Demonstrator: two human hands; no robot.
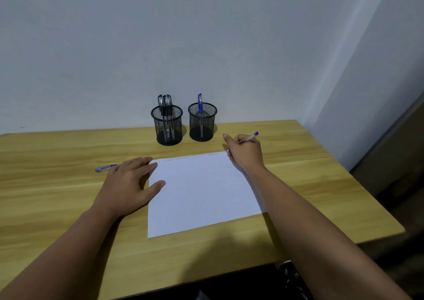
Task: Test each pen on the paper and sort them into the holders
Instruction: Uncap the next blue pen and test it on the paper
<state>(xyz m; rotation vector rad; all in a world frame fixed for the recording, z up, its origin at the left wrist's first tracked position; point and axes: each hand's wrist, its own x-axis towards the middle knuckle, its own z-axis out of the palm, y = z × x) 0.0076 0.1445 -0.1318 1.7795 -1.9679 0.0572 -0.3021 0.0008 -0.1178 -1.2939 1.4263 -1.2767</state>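
Note:
A white sheet of paper (202,192) lies in the middle of the wooden table (68,196), with faint scribbles along its far edge. My right hand (245,153) grips a blue-capped pen (251,136) at the paper's far right corner, tip down at the edge. My left hand (128,185) rests flat, fingers spread, on the paper's left edge. Another blue pen (104,168) lies on the table just left of that hand. Two black mesh holders stand at the back: the left holder (167,125) has several black pens, the right holder (202,122) has one blue pen.
A pale wall runs right behind the holders. The table's right edge (367,185) drops off near a side wall, and its front edge is close to my body.

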